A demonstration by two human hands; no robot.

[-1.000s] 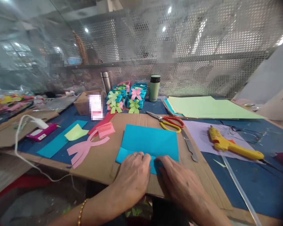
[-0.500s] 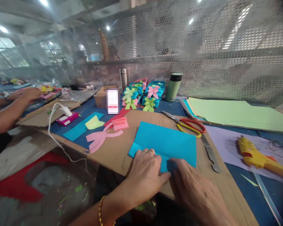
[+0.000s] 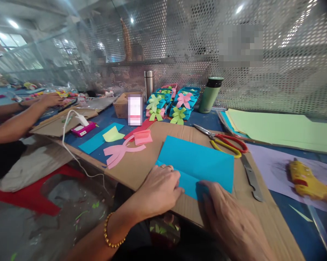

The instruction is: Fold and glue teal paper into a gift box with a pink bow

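The view had swung left, so a co-worker's forearms (image 3: 24,121) and a red stool (image 3: 35,203) showed more fully past the table's (image 3: 294,229) near edge, and the yellow glue gun's (image 3: 306,177) handle was cropped. The left hand (image 3: 163,188) had slid over the blue sheet's (image 3: 198,163) near left corner, farther from the right hand (image 3: 226,206).

The left hand (image 3: 162,185) lies over the near left corner of a creased blue sheet (image 3: 198,159) — the right hand (image 3: 223,206) touches its near edge. Brown cardboard (image 3: 137,170) lies beneath; scissors (image 3: 212,135) and a metal blade (image 3: 249,175) sit just beside the sheet — a yellow glue gun (image 3: 302,177) on lilac paper (image 3: 264,163) farther right.
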